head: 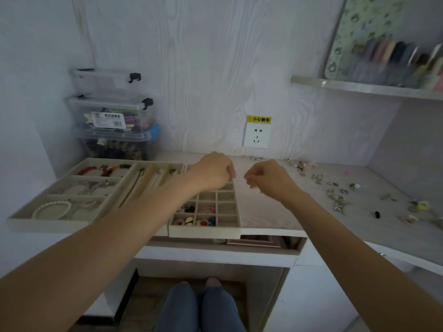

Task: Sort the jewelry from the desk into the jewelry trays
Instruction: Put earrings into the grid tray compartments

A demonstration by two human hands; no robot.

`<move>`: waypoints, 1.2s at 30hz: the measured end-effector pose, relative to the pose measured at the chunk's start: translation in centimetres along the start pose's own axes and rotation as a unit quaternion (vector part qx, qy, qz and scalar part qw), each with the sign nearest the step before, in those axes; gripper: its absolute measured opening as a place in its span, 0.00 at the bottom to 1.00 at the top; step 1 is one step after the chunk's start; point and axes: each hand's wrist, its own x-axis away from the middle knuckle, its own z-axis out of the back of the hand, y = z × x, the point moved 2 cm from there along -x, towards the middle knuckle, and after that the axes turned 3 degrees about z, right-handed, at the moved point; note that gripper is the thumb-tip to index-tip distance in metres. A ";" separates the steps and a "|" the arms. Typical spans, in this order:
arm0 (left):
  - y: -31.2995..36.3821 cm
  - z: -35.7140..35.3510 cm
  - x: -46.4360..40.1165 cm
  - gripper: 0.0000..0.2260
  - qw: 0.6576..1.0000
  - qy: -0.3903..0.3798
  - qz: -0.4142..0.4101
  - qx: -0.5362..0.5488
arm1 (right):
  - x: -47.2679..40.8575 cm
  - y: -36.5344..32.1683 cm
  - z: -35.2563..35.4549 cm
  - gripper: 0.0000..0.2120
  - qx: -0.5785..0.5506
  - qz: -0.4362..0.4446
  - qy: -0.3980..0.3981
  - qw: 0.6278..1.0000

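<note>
**Mia:** Why are both hands up in the middle?

**Ben:** The left hand (215, 172) hangs over the far end of the grid tray (226, 213). Its fingers are curled in, tips together. The right hand (266, 177) is just beside it, over the bare worktop (268, 212), and its fingers are curled too. It looks like they may be holding something tiny between them, maybe a thin chain. It is too small to see, so nobody can tell if they grip anything.

**Mia:** Why that tray?

**Ben:** It has lots of little boxes. Small bits sit in the near ones, red and blue and white. Most of the far boxes look bare, so a new small piece would likely go there.

**Mia:** And the other trays?

**Ben:** The big tray (57, 190) on the left has wide spaces. A pearl bracelet (51, 209) lies in the front one and red beads (87, 170) in the back one. The long tray (146, 180) between them has thin slots, good for chains to lie straight.

**Mia:** Where is the rest of the jewelry?

**Ben:** The loose jewelry (335, 190) is spread on the worktop to the right, well away from the trays. There are rings, charms and little clips. A lot is still unsorted, so the job looks about half done.

**Mia:** What are those boxes in the corner?

**Ben:** Clear bins (112, 116), stacked up behind the trays. No one is touching them.
</note>
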 end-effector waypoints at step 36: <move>20.4 -18.3 -30.1 0.08 0.974 -0.108 -0.084 0.183 | -11.5 28.0 15.6 0.03 -0.069 -0.197 0.145 0.967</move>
